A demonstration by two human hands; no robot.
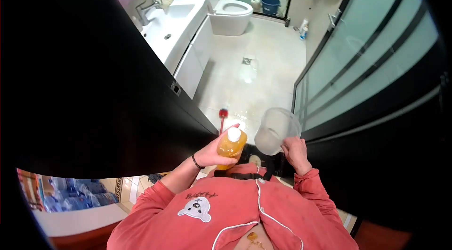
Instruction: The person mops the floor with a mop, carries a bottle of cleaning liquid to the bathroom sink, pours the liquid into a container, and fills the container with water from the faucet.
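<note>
Bottle (231, 144) upright, cap pointing up.

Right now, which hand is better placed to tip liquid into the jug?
Left, probably. The left hand grips the orange bottle, whose white cap sits beside the clear jug. The right hand is busy holding that jug by its handle.
</note>
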